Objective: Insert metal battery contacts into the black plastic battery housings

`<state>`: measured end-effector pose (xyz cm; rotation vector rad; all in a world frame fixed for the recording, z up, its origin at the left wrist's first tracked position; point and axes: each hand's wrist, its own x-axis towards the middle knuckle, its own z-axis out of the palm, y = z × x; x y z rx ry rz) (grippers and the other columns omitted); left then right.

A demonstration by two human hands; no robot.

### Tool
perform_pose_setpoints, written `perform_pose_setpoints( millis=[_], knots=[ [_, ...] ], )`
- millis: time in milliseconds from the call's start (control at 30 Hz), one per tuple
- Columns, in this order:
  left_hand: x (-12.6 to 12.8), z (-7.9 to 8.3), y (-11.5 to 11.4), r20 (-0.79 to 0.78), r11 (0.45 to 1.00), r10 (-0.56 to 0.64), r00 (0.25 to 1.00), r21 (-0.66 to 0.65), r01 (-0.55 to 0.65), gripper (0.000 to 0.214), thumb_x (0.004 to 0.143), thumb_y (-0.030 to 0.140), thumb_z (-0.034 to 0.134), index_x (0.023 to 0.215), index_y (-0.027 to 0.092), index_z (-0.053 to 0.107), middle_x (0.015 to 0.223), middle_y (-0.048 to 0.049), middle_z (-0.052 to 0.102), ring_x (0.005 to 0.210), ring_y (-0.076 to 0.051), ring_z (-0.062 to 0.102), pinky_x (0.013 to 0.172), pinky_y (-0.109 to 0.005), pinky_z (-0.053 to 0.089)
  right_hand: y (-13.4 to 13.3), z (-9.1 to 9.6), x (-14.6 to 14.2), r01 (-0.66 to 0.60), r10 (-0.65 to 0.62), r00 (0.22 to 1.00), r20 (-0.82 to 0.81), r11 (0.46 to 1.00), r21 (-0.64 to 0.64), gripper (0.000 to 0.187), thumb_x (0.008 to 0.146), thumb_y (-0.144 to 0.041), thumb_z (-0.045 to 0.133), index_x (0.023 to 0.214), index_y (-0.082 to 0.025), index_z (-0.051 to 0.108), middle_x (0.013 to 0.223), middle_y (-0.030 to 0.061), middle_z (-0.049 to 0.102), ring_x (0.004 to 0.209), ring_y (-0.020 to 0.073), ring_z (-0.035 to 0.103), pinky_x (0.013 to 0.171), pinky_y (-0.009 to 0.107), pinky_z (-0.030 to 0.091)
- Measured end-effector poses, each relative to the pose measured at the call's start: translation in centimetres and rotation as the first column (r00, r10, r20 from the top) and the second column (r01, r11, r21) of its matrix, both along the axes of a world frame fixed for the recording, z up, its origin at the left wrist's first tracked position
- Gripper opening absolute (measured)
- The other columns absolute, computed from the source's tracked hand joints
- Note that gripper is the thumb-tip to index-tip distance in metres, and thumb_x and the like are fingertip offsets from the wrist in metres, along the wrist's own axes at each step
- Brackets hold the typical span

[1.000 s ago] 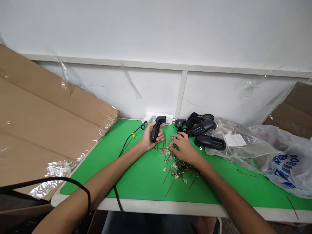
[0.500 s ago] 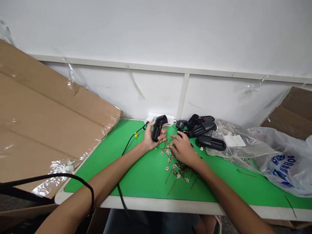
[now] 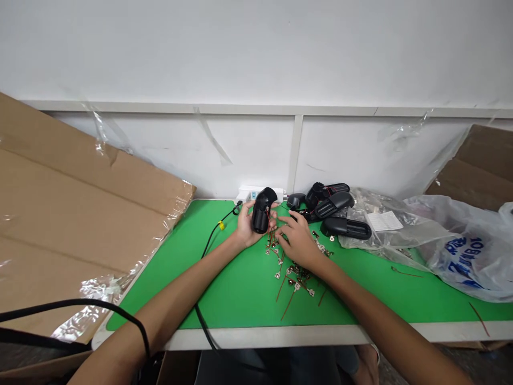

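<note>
black plastic handle (image 3: 262,211): gripped in the left hand (image 3: 249,227), fingers wrapped round it
right hand (image 3: 298,247): fingers down among wired metal terminals (image 3: 290,272) on the green counter (image 3: 240,294), any pinch hidden

We see a bright green mat (image 3: 248,299) with a white edge, and a matte black casing (image 3: 262,214) showing a thin red wire. Copper-red wires (image 3: 283,302) end in silver terminals (image 3: 296,286). A yellow tag (image 3: 221,225) sits on the black cable (image 3: 202,256). The milky plastic bag (image 3: 460,262) has blue lettering; the cardboard (image 3: 80,214) is plain brown.
</note>
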<state>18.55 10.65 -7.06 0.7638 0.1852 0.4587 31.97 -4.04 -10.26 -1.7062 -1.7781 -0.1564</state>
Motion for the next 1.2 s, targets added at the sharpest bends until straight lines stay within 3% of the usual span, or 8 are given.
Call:
perform_pose_setpoints(
  millis=[100, 200, 300, 500, 600, 833, 1033, 1200],
  knots=[
    [0.1, 0.0, -0.2, -0.003, 0.999, 0.028, 1.0, 0.042, -0.028, 0.059, 0.088, 0.058, 0.055, 0.119, 0.01, 0.067, 0.081, -0.0096, 0.069, 0.063, -0.02, 0.064, 0.058, -0.03, 0.051, -0.4, 1.0, -0.5, 0.009, -0.007, 0.997, -0.072, 0.999, 0.034, 0.016, 0.104, -0.026, 0.051, 0.104, -0.025, 0.068, 0.131, 0.0084, 0.069, 0.14, 0.0338, 0.046, 0.121, 0.064, 0.029],
    [0.2, -0.2, -0.7, 0.005, 0.989, 0.089, 0.996, 0.115, -0.089, 0.059, 0.088, 0.058, 0.055, 0.118, 0.01, 0.068, 0.077, -0.0083, 0.069, 0.059, -0.018, 0.061, 0.055, -0.028, 0.048, -1.0, 2.2, -0.8, 0.014, -0.001, 0.989, -0.146, 0.996, 0.09, 0.018, 0.107, -0.027, 0.044, 0.108, -0.024, 0.062, 0.11, 0.0065, 0.073, 0.111, 0.0261, 0.063, 0.113, 0.052, 0.039],
    [0.3, -0.5, -1.4, 0.012, 0.966, 0.141, 0.99, 0.218, -0.14, 0.058, 0.087, 0.058, 0.056, 0.116, 0.009, 0.069, 0.075, -0.0071, 0.068, 0.054, -0.015, 0.057, 0.052, -0.027, 0.045, -1.4, 3.1, -1.0, 0.011, 0.01, 0.993, -0.121, 0.986, 0.166, 0.018, 0.108, -0.026, 0.043, 0.106, -0.022, 0.061, 0.1, 0.007, 0.072, 0.094, 0.0241, 0.064, 0.095, 0.041, 0.047],
    [0.4, -1.5, -2.5, -0.059, 0.92, 0.143, 0.988, 0.376, -0.111, 0.054, 0.088, 0.063, 0.057, 0.094, 0.01, 0.071, 0.063, -0.0052, 0.064, 0.051, -0.015, 0.054, 0.05, -0.026, 0.042, -1.7, 2.9, -1.2, 0.021, -0.029, 0.999, 0.035, 0.977, 0.211, 0.018, 0.107, -0.026, 0.045, 0.105, -0.02, 0.063, 0.1, 0.0086, 0.073, 0.089, 0.0244, 0.065, 0.084, 0.039, 0.045],
    [0.3, -1.7, -2.7, -0.111, 0.919, 0.11, 0.988, 0.391, -0.059, 0.054, 0.091, 0.064, 0.055, 0.08, 0.012, 0.069, 0.055, -0.006, 0.061, 0.05, -0.017, 0.054, 0.049, -0.026, 0.041, -1.7, 2.6, -1.3, 0.024, -0.045, 0.995, 0.094, 0.977, 0.214, 0.019, 0.107, -0.026, 0.046, 0.104, -0.02, 0.063, 0.096, 0.0079, 0.072, 0.089, 0.0239, 0.065, 0.083, 0.039, 0.044],
    [0.2, -2.2, -2.5, -0.171, 0.916, 0.108, 0.979, 0.401, -0.031, 0.054, 0.094, 0.061, 0.054, 0.069, 0.014, 0.068, 0.055, -0.0081, 0.063, 0.049, -0.017, 0.055, 0.049, -0.027, 0.042, -1.8, 2.7, -1.2, 0.025, -0.07, 0.98, 0.189, 0.972, 0.232, 0.022, 0.109, -0.026, 0.044, 0.107, -0.019, 0.065, 0.096, 0.009, 0.072, 0.092, 0.0251, 0.064, 0.082, 0.04, 0.041],
    [0.3, -3.0, -2.0, -0.182, 0.922, 0.118, 0.976, 0.385, -0.04, 0.048, 0.094, 0.057, 0.057, 0.076, 0.014, 0.07, 0.057, -0.0075, 0.065, 0.05, -0.018, 0.058, 0.05, -0.027, 0.044, -1.7, 2.6, -1.2, 0.015, -0.07, 0.973, 0.221, 0.971, 0.238, 0.021, 0.108, -0.024, 0.045, 0.107, -0.018, 0.065, 0.095, 0.009, 0.073, 0.092, 0.0254, 0.064, 0.081, 0.041, 0.04],
    [0.7, -3.4, -2.0, -0.151, 0.945, 0.102, 0.983, 0.324, -0.049, 0.039, 0.091, 0.051, 0.064, 0.1, 0.014, 0.073, 0.064, -0.0043, 0.067, 0.054, -0.018, 0.06, 0.052, -0.026, 0.046, -1.8, 2.5, -1.1, 0.047, -0.103, 0.973, 0.209, 0.965, 0.258, 0.019, 0.108, -0.024, 0.046, 0.103, -0.019, 0.064, 0.092, 0.0082, 0.072, 0.087, 0.0246, 0.063, 0.08, 0.041, 0.039]
  ],
)
